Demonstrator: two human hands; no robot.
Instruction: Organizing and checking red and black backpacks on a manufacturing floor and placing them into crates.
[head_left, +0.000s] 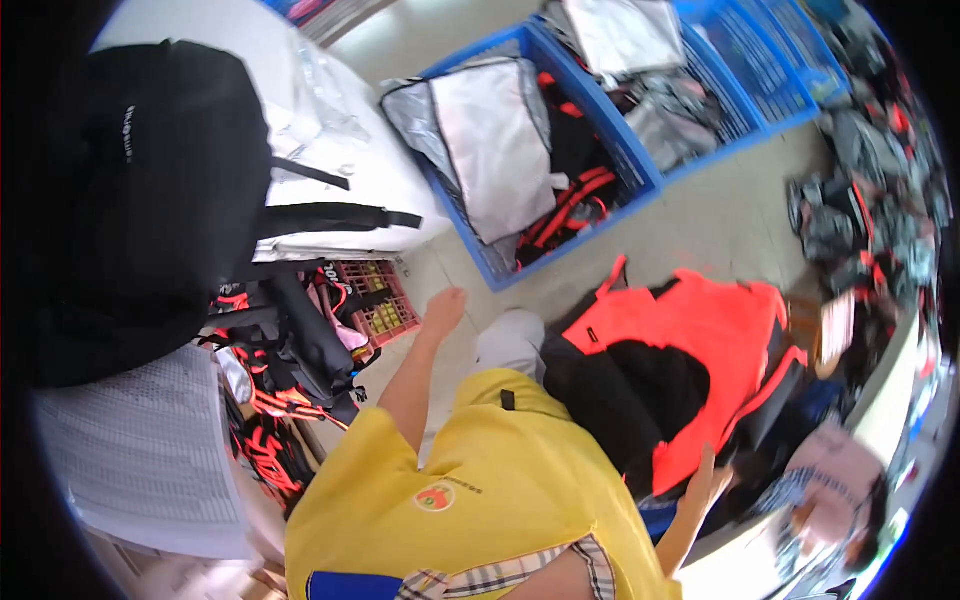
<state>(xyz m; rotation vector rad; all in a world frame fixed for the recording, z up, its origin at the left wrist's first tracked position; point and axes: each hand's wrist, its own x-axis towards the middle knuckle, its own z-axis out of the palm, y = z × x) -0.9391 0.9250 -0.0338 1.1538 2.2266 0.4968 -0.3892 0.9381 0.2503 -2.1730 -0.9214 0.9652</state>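
Note:
A bright red and black backpack (pixel 690 330), limp and partly open, lies to the right of my body. At its near edge, my right hand (pixel 708 482) grips the fabric, with one finger lying along the red cloth. My left hand (pixel 445 308) hangs in front of me over the floor, fingers curled in with nothing visible in them. Nearest to it are a red plastic crate (pixel 405 322) on the left and a blue crate beyond.
Blue crates (pixel 650 187) with grey and red-black pieces stand ahead. A black backpack (pixel 170 190) sits on a white surface at left, above printed sheets (pixel 150 450). Straps and bag parts (pixel 300 330) pile below. Grey bundles (pixel 860 200) line the right, where another person (pixel 830 480) sits.

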